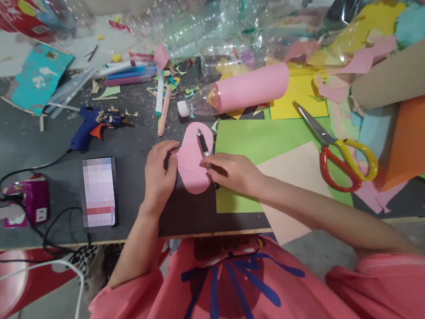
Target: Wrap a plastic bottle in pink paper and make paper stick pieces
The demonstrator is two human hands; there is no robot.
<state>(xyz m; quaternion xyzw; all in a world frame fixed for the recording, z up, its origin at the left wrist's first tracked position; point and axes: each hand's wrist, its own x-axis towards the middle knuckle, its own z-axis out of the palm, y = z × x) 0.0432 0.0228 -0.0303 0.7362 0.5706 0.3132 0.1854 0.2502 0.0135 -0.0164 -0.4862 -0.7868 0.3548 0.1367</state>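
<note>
A pink paper cutout [192, 164] with a rounded, slightly waisted outline lies on the dark tabletop in front of me. My left hand [160, 173] rests at its left edge, fingers loosely curved and thumb apart, gripping nothing. Between the fingertips of my right hand [232, 171] is a black and silver pen [203, 141], lying slanted over the right side of the cutout. Its lower end is partly covered by the fingers. Under my right wrist are a green paper sheet [262, 134] and a pale peach sheet [297, 176].
Beyond the cutout lies a plastic bottle wrapped in pink paper [252, 88]. Large scissors [331, 143] rest on the right. To the left are a blue glue gun [87, 129], a phone [98, 190] and cables. Markers [129, 80], paper scraps and clear bottles crowd the back.
</note>
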